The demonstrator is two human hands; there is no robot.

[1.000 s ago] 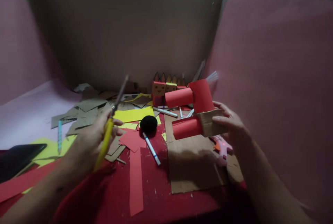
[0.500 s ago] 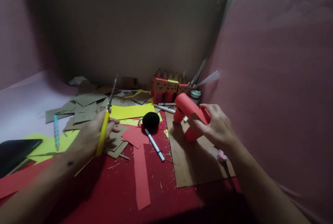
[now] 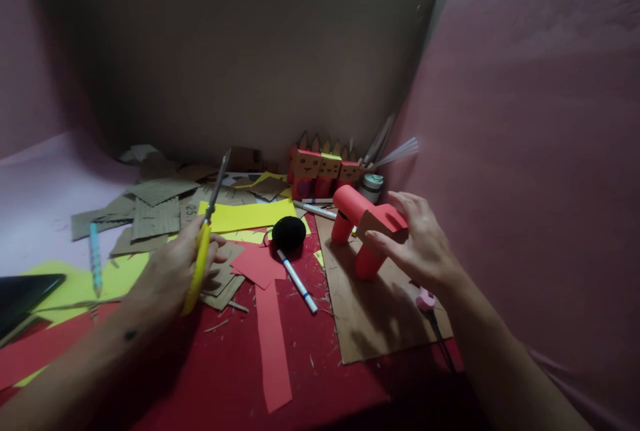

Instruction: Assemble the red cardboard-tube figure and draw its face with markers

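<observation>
My left hand (image 3: pixel 175 264) grips a pair of scissors with yellow handles (image 3: pixel 201 261), the blades pointing up and away. My right hand (image 3: pixel 420 244) is open, with thumb and fingers spread around the near end of a red paper-tube figure (image 3: pixel 356 201). The figure stands on tube legs on a flat cardboard sheet (image 3: pixel 370 331), and a cardboard piece (image 3: pixel 383 227) shows at its near end. Whether my thumb still touches it, I cannot tell. Red paper pieces (image 3: pixel 273 344) and a white marker (image 3: pixel 297 281) lie between my hands.
A round black object (image 3: pixel 289 234) sits mid-table. Behind are several finished figures with cardboard faces (image 3: pixel 306 164). Cardboard scraps (image 3: pixel 155 217), yellow paper (image 3: pixel 247 215) and a teal pencil (image 3: pixel 95 261) lie left. A pink-tipped tool with a dark cord (image 3: pixel 426 299) is by my right wrist.
The red figure was tilted in my right hand and now stands lower on the cardboard sheet. My right fingers have spread apart. The scissors stay in my left hand.
</observation>
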